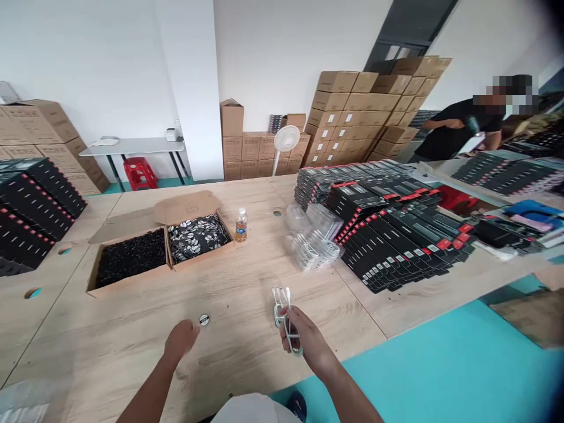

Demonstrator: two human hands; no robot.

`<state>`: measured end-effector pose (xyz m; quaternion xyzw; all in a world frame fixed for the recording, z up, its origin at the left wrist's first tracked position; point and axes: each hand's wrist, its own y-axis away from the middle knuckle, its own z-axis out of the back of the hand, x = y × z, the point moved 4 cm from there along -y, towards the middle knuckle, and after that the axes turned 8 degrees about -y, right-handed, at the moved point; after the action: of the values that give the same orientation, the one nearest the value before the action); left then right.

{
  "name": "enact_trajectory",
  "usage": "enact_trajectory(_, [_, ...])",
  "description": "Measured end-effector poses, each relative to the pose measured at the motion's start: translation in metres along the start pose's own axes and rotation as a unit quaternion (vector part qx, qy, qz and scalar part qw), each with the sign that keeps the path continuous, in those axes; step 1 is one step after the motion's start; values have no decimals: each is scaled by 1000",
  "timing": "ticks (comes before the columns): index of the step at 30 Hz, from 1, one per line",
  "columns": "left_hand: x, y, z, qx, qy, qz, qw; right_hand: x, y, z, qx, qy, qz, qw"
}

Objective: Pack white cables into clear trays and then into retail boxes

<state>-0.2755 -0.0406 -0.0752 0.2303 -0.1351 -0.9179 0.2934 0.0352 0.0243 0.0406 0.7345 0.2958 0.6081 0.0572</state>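
Clock positions are taken from the worker's seat, 12 o'clock facing the far wall.

The right hand is closed around a coil of white cables, at 1 o'clock, with the plug ends standing above the fist. The left hand is at 11 o'clock, fingers bunched, just beside a round grommet set in the wooden worktable. Whether it pinches anything cannot be told.

Two open cardboard boxes sit at 11 o'clock. The nearer-left box holds loose black items, and the one beside it holds a black-and-white patterned mass. Their flaps lie open on the table. A plastic water bottle stands just beside the second box.

At 12 to 1 o'clock lie clear bags of white cables, touching the edge of a large array of black packaging boxes with red tabs. More black boxes are laid out at 10 o'clock.

Stacked brown cartons line the far wall. A co-worker in a black shirt stands at 2 o'clock.

Labels on the cartons, boxes and bottle are too small to read.
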Motion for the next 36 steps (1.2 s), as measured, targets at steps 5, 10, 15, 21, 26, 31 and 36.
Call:
enact_trajectory(5, [-73,18,-8,-4,74,-73,995,0,-17,3,-57,108,35,992])
enact_trajectory(10, [-144,48,-12,2,161,-126,979,-3,-28,8,-112,227,88,964])
enact_trajectory(15, [-170,68,-10,27,293,-146,945,3,-19,18,-115,230,106,961])
enact_trajectory(21, [-192,74,1,153,631,-97,754,5,-6,33,-83,230,112,963])
enact_trajectory(26, [-199,74,-3,98,647,-92,751,12,4,52,-155,235,110,953])
enact_trajectory(31, [-217,87,-9,126,609,-136,771,16,17,41,-137,295,116,939])
enact_trajectory(36, [-230,93,-6,104,611,-136,773,14,21,27,-114,203,128,964])
